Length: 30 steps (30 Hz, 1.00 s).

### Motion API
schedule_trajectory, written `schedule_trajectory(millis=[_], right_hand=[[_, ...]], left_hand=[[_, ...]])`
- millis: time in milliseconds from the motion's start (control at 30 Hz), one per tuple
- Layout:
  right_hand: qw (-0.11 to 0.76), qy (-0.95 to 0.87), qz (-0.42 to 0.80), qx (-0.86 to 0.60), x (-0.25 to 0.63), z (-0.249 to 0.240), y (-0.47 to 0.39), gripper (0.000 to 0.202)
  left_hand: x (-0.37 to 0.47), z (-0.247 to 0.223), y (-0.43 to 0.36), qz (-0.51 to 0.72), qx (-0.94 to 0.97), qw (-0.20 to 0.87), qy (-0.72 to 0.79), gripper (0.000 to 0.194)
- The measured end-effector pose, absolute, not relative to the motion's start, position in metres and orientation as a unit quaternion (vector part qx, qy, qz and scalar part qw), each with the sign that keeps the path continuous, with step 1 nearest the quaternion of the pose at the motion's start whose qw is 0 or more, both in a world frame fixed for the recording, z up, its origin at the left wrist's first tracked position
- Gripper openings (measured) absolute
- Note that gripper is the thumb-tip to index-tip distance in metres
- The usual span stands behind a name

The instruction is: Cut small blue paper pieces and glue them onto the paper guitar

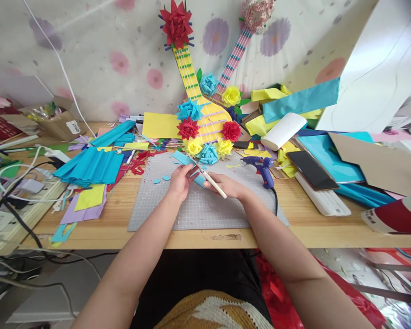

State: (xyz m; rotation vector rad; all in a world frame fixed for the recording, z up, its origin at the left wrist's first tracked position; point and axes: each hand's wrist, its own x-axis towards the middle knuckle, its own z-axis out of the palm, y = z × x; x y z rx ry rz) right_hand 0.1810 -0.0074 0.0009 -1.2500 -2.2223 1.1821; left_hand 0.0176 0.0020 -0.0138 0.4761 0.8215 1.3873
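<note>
Over the grey cutting mat [208, 214], my left hand [181, 182] pinches a strip of blue paper [182, 158]. My right hand [224, 185] holds a white-handled tool [215, 184], which looks like scissors or a knife; its dark blade lies across the blue paper between the hands. Small cut blue pieces [165, 177] rest on the mat to the left of my left hand. Behind the hands stands a yellow paper guitar [214, 119] with red, blue and yellow paper flowers along its lower part.
A blue glue gun [263, 170] stands at the mat's right edge, its cord running toward me. Farther right are a dark phone [313, 170] and a paper cup [397, 214]. Pleated blue paper [89, 167], scraps and white cables lie on the left. A second, pink guitar [233, 59] leans behind.
</note>
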Motion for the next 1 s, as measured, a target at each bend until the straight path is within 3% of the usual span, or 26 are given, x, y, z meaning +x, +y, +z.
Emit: schedule_trajectory(millis=[233, 500, 1000], right_hand=[[0.158, -0.782, 0.420, -0.433, 0.181, 0.003, -0.009, 0.054], [0.131, -0.784, 0.425, -0.433, 0.182, 0.008, -0.009, 0.053], [0.127, -0.761, 0.475, -0.423, 0.189, 0.012, -0.008, 0.053]], left_hand=[[0.017, -0.015, 0.002, 0.651, 0.236, 0.608, 0.389, 0.021], [0.018, -0.013, 0.000, 0.654, 0.255, 0.566, 0.433, 0.017], [0.011, -0.009, 0.002, 0.622, 0.279, 0.573, 0.455, 0.017]])
